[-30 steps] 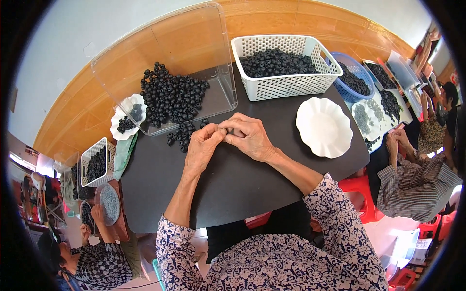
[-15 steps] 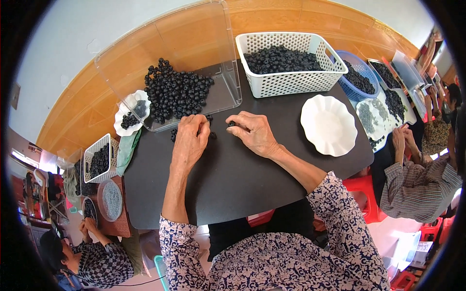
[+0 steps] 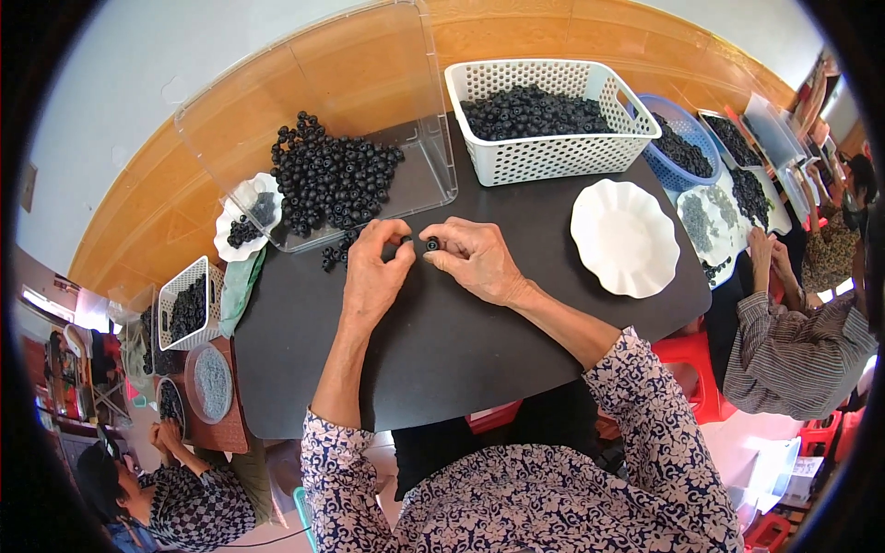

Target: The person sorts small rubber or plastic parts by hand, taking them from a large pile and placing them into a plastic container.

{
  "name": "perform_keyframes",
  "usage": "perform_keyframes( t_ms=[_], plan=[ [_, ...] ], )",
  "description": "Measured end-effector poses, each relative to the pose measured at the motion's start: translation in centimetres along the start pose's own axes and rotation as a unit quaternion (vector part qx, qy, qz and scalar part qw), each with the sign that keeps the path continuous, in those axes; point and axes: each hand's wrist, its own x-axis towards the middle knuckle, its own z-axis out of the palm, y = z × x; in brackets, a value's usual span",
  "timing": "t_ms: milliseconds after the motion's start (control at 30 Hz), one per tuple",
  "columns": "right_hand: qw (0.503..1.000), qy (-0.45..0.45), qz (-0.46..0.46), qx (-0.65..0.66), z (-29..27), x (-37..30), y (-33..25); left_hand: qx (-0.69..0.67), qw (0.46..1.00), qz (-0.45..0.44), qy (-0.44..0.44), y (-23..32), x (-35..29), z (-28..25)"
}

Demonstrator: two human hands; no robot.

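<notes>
A: Item one, hands?

B: Left hand (image 3: 373, 276) rests on the black table (image 3: 442, 359), fingers curled together around a small black bead, mostly hidden. Right hand (image 3: 475, 258) lies just beside it, thumb and forefinger pinched on a black ring-shaped bead (image 3: 432, 244) with a hole through its middle. The two hands nearly touch at the fingertips.

A: Item two, stock nearest the hands?

B: A heap of black beads (image 3: 332, 180) in a clear plastic tray (image 3: 424, 175) lying flat, its lid standing up behind. A few loose beads (image 3: 336, 253) spill onto the table at the tray's front edge, just left of the left hand.

A: Other containers?

B: White slotted basket (image 3: 553, 152) of dark beads beyond the right hand. Empty white scalloped plate (image 3: 625, 238) to the right, well apart from the hands. Smaller white dish (image 3: 247, 219) with a few beads, touching the tray's left corner.

A: Surroundings?

B: Blue basket (image 3: 687, 147) behind the plate; other people seated at lower left and far right.
</notes>
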Motion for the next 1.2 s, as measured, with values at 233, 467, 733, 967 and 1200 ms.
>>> perform_keyframes(
  t_ms=[233,467,733,967,1200],
  plan=[
    [1.0,-0.008,-0.007,0.027,-0.1,0.3,1.6,-0.394,0.897,-0.199,-0.038,-0.7,-0.3,0.6],
    [0.928,-0.057,0.206,0.304,-0.5,0.3,1.1,-0.521,0.823,-0.217,-0.07,0.0,-0.6,1.0],
    [0.999,-0.023,-0.04,-0.002,0.3,0.1,0.9,-0.515,0.822,-0.232,-0.074,-0.5,-0.7,1.4],
    [0.993,-0.014,-0.092,-0.071,0.1,0.0,1.4,-0.463,0.848,-0.244,-0.081,0.4,-0.8,1.2],
    [0.999,0.011,-0.006,-0.04,-1.1,0.5,0.3,-0.094,0.987,-0.107,0.075,1.3,-0.3,-2.8]
  ],
)
